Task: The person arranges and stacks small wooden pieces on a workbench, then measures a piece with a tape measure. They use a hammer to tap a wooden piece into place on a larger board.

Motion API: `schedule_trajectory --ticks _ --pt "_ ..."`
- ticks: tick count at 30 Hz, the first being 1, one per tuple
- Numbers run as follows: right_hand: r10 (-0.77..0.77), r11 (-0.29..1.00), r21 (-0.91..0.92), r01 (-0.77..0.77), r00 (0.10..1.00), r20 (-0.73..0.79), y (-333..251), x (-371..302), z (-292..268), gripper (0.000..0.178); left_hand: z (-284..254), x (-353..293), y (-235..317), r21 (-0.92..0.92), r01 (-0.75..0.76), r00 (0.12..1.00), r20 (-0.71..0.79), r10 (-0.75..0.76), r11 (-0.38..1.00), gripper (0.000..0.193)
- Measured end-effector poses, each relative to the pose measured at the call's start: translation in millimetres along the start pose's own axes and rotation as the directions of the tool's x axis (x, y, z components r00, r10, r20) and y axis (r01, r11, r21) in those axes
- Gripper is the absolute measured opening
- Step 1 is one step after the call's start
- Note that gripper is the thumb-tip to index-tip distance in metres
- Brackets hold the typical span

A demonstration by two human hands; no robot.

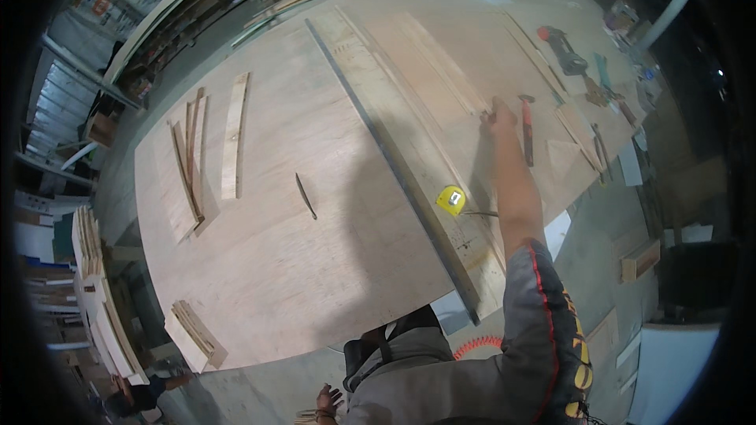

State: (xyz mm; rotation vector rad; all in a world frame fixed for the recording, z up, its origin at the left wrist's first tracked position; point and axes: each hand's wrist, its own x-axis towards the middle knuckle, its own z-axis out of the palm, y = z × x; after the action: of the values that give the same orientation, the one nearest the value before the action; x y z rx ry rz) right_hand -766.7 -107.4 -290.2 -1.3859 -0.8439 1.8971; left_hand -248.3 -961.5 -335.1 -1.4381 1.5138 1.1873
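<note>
Right arm (518, 197): outstretched | right hand (502, 113): fingers bent | left hand (329, 400): low, fingers apart

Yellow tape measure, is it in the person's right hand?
No, the right hand is at the end of a pale wood strip, and the yellow tape measure lies apart from that hand.

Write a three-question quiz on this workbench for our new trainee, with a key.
1. True or false: the yellow tape measure lies to the right of the long dark bar.

2. Which tool lies just to the right of the person's right hand?
A. A handsaw
B. A red-handled hammer
C. A paintbrush

3. Fill in the colour: the coiled cord showing beside the person's clothing is ____.

Key: 1. True. 2. B. 3. Red.
</note>
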Motion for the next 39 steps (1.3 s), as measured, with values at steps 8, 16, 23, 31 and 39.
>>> schedule_trajectory --ticks 8,16,23,31,39 --pt "-0.153 0.973 0.214 0.089 0.940 0.304 -14 -37 30 0.055 16 0 29 0.023 -0.339 0.928 -0.157 0.338 0.941 0.054" --pt "-0.209 0.973 0.043 0.225 0.792 0.574 -12 -176 -103 0.063 64 -49 131 0.053 -0.772 0.635 -0.001 0.773 0.634 0.038" --pt "0.176 0.941 -0.333 0.068 0.740 0.649 47 -307 -204 0.054 85 -125 225 -0.659 -0.592 0.605 0.016 0.796 0.464 0.077" --pt "0.393 0.819 -0.572 0.053 0.674 0.625 150 -358 -232 0.060 66 -8 185 -0.760 -0.509 0.774 -0.198 0.602 0.405 0.055" --pt "-0.002 0.041 -0.555 0.830 0.556 0.831 173 -360 -242 0.061 67 -11 206 -0.081 -0.822 0.545 -0.400 0.737 0.564 0.053"
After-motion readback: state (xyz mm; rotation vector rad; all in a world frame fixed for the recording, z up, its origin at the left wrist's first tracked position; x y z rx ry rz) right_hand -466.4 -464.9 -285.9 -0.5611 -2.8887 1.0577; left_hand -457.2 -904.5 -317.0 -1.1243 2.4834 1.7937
